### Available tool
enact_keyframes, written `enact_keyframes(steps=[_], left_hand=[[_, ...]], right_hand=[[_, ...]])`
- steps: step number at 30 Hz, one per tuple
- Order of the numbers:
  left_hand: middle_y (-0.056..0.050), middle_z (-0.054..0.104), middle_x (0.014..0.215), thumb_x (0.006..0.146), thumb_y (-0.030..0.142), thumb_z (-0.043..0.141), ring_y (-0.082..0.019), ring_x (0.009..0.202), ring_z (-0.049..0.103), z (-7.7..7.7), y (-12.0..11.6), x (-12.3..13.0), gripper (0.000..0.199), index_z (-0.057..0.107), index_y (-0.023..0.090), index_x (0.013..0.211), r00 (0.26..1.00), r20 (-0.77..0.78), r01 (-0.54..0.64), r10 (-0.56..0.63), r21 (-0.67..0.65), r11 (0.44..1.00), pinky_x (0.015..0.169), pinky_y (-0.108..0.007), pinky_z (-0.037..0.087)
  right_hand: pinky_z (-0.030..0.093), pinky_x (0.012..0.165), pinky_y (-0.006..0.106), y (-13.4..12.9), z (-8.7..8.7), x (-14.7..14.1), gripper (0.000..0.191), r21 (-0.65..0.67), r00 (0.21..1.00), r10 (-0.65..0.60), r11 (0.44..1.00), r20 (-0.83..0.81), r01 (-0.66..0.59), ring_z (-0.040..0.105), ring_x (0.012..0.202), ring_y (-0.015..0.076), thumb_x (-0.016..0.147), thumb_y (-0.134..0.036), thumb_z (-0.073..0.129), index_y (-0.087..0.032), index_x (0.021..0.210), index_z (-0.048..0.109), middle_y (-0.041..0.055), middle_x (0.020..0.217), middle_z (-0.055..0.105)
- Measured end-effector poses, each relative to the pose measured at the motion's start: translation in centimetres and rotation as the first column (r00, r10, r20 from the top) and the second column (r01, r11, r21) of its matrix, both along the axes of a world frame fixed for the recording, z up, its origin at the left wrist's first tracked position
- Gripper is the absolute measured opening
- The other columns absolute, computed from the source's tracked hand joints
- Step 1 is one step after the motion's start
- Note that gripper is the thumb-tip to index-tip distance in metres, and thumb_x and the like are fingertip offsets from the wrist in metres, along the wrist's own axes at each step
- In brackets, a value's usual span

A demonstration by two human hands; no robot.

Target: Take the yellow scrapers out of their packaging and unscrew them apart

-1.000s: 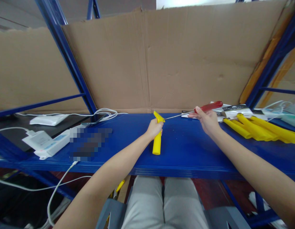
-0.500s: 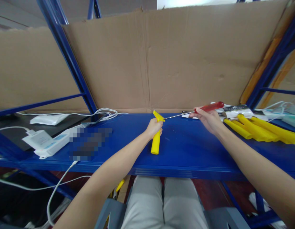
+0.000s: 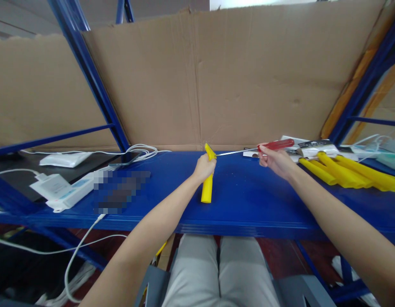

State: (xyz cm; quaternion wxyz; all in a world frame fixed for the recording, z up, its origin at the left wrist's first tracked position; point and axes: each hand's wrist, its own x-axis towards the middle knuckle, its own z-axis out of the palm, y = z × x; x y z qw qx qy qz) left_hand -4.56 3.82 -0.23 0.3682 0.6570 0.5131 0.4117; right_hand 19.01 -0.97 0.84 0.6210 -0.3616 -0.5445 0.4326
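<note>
yellow piece (image 3: 206,189) gripped by left hand (image 3: 203,168) | screwdriver (image 3: 277,144) pinched by right hand (image 3: 276,161) | firm bracing and a well-aligned shaft (image 3: 237,152) are advised

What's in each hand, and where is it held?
The left hand grips a yellow tube around its upper part. The right hand holds a red-handled tool by its handle, near the metal rod.
</note>
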Motion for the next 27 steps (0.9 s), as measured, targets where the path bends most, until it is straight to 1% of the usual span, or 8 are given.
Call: enact_keyframes(steps=[4, 8, 11, 14, 16, 19, 23, 27], left_hand=[[0.004, 0.046, 0.044, 0.078, 0.008, 0.046, -0.011, 0.038, 0.046, -0.3, 0.0, 0.0, 0.013, 0.049, 0.018, 0.07, 1.0, -0.024, 0.014, -0.015, -0.027, 1.0, 0.044, -0.021, 0.036], [0.005, 0.045, 0.044, 0.079, 0.009, 0.045, -0.011, 0.036, 0.044, -0.6, 0.0, 0.1, 0.012, 0.049, 0.018, 0.072, 0.999, -0.035, 0.018, -0.02, -0.056, 0.998, 0.043, -0.022, 0.036], [0.004, 0.045, 0.045, 0.079, 0.01, 0.046, -0.011, 0.037, 0.045, -0.8, 0.1, 0.0, 0.01, 0.052, 0.016, 0.075, 0.999, -0.032, 0.002, -0.004, -0.07, 0.998, 0.045, -0.022, 0.037], [0.004, 0.046, 0.046, 0.079, 0.01, 0.046, -0.011, 0.038, 0.046, -0.8, 0.3, 0.0, 0.009, 0.053, 0.016, 0.076, 1.0, -0.029, -0.003, 0.001, -0.084, 0.996, 0.046, -0.023, 0.039], [0.004, 0.045, 0.045, 0.078, 0.009, 0.046, -0.011, 0.037, 0.046, -0.8, 0.3, 0.0, 0.01, 0.052, 0.016, 0.074, 1.0, -0.028, 0.004, -0.007, -0.093, 0.996, 0.046, -0.022, 0.038], [0.004, 0.045, 0.043, 0.078, 0.008, 0.047, -0.011, 0.036, 0.045, -0.7, 0.1, 0.1, 0.011, 0.05, 0.017, 0.071, 1.0, -0.023, 0.017, -0.019, -0.095, 0.995, 0.044, -0.022, 0.037], [0.004, 0.044, 0.042, 0.077, 0.008, 0.046, -0.012, 0.036, 0.045, -0.7, -0.2, 0.2, 0.013, 0.049, 0.018, 0.069, 1.0, -0.01, 0.022, -0.024, -0.107, 0.994, 0.044, -0.022, 0.036], [0.005, 0.044, 0.042, 0.076, 0.008, 0.049, -0.011, 0.036, 0.044, -0.8, -0.1, 0.2, 0.013, 0.049, 0.018, 0.068, 1.0, 0.013, 0.012, -0.01, -0.12, 0.993, 0.042, -0.021, 0.034]], right_hand=[[0.023, 0.035, 0.018, 0.0, -0.1, -0.1, 0.022, -0.038, 0.999, 0.022, 0.999, -0.043, -0.024, 0.022, 0.033, 0.0027, 0.071, -0.028, 0.077, -0.02, 0.076, 0.057, -0.0124, 0.042, 0.034], [0.023, 0.035, 0.017, 0.2, -0.1, 0.0, 0.021, -0.112, 0.989, 0.035, 0.992, -0.145, -0.052, 0.023, 0.034, 0.0032, 0.069, -0.023, 0.076, -0.02, 0.073, 0.056, -0.0112, 0.042, 0.035], [0.031, 0.038, 0.021, 0.0, 0.3, 0.3, 0.027, -0.179, 0.984, 0.048, 0.981, -0.171, -0.079, 0.033, 0.037, 0.0059, 0.074, -0.042, 0.07, -0.019, 0.073, 0.057, -0.0048, 0.05, 0.048], [0.038, 0.041, 0.028, -0.1, 0.5, 0.7, 0.052, -0.204, 0.991, 0.049, 0.976, -0.127, -0.075, 0.042, 0.042, 0.0113, 0.077, -0.069, 0.052, -0.018, 0.077, 0.06, 0.0028, 0.058, 0.057], [0.039, 0.042, 0.029, 0.0, 0.5, 1.1, 0.058, -0.224, 0.993, 0.038, 0.973, -0.11, -0.062, 0.043, 0.043, 0.0128, 0.078, -0.074, 0.044, -0.018, 0.075, 0.059, 0.0045, 0.058, 0.057], [0.035, 0.038, 0.026, 0.6, 0.0, 1.5, 0.05, -0.269, 0.991, 0.019, 0.962, -0.135, -0.055, 0.037, 0.04, 0.0108, 0.082, -0.068, 0.042, -0.021, 0.066, 0.051, 0.002, 0.054, 0.052], [0.028, 0.033, 0.021, 1.2, -0.5, 1.8, 0.035, -0.268, 0.991, 0.004, 0.962, -0.133, -0.04, 0.023, 0.035, 0.0075, 0.086, -0.049, 0.047, -0.023, 0.063, 0.041, -0.0047, 0.048, 0.04], [0.024, 0.031, 0.017, 1.2, -0.4, 2.2, 0.028, -0.305, 0.994, 0.022, 0.951, -0.111, -0.055, 0.02, 0.034, 0.0047, 0.082, -0.036, 0.059, -0.022, 0.066, 0.042, -0.0076, 0.048, 0.038]])
